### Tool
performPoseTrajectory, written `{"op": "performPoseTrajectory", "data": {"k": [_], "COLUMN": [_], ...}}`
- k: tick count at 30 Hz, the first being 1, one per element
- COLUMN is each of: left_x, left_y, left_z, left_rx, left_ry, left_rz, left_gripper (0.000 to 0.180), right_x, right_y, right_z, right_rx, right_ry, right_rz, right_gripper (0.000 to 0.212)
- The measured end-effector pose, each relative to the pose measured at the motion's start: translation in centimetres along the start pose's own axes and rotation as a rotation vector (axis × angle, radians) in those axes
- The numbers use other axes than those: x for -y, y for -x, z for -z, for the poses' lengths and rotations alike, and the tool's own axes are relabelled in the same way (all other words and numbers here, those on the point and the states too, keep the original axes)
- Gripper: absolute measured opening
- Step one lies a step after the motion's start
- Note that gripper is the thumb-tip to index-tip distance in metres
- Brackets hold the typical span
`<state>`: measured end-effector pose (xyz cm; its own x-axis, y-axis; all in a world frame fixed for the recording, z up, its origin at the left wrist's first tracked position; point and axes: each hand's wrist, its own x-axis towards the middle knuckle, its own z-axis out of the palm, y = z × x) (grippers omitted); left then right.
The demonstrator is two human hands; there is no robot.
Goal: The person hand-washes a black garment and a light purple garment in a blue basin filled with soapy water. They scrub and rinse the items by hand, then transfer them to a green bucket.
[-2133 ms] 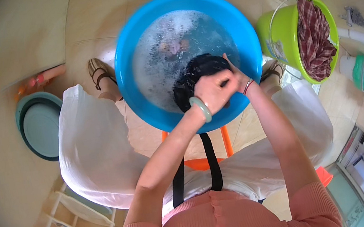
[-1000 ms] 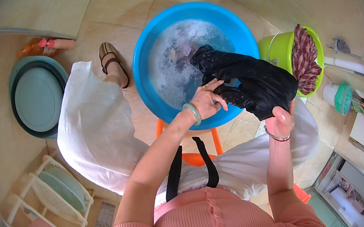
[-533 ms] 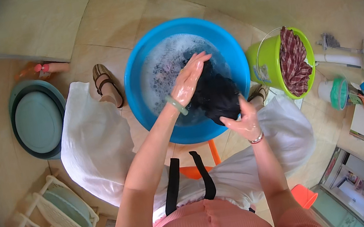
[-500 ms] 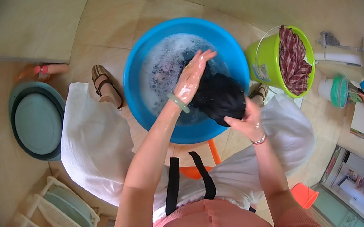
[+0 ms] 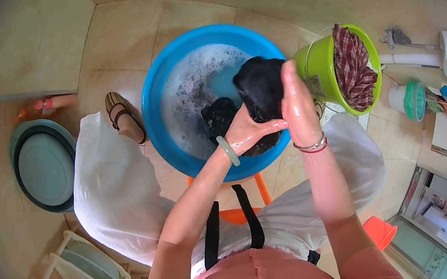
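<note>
A bunched black cloth [image 5: 262,87], wet and doubled over, is held above the right side of a blue basin [image 5: 152,104]. My left hand [image 5: 253,130] wraps it from below, thumb pointing right. Against its right side rests my right hand [image 5: 299,108], fingers straight and together, seen nearly edge-on. Part of the dark fabric [image 5: 221,117] hangs down into the foamy water [image 5: 184,81]. Whether the hanging part belongs to the same piece, I cannot tell. My left palm is hidden behind the cloth.
A lime-green bucket [image 5: 320,67] with red checked fabric [image 5: 352,67] stands right of the basin. Stacked grey-green basins [image 5: 45,160] and a pinkish bottle [image 5: 55,102] are at left. A rack [image 5: 71,271] stands lower left, and an orange-red container [image 5: 380,233] lower right.
The black cloth has been raised and gathered higher on the basin's right side. My left hand has moved down and right to grasp it; my right hand has straightened and risen beside it.
</note>
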<state>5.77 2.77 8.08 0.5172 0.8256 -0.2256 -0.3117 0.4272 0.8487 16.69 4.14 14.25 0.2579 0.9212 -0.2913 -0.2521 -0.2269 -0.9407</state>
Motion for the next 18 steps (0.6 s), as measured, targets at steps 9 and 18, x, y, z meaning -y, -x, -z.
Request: {"op": "performPoseTrajectory", "data": {"k": [9,18], "left_x": [0.6,3.7], "left_y": [1.1,1.7], "left_z": [2.9,2.2], "left_rx": [0.083,0.265], "left_ry": [0.629,0.71], "left_rz": [0.348,0.523], "left_gripper": [0.053,0.05], "right_x": [-0.1,-6.1], "right_y": [-3.8,-5.3], "right_z": [7.4,3.7], "right_rx": [0.163,0.723], "right_ry": [0.572,-0.666], "right_rz": [0.105,-0.271], "right_gripper": [0.029,0.053]}}
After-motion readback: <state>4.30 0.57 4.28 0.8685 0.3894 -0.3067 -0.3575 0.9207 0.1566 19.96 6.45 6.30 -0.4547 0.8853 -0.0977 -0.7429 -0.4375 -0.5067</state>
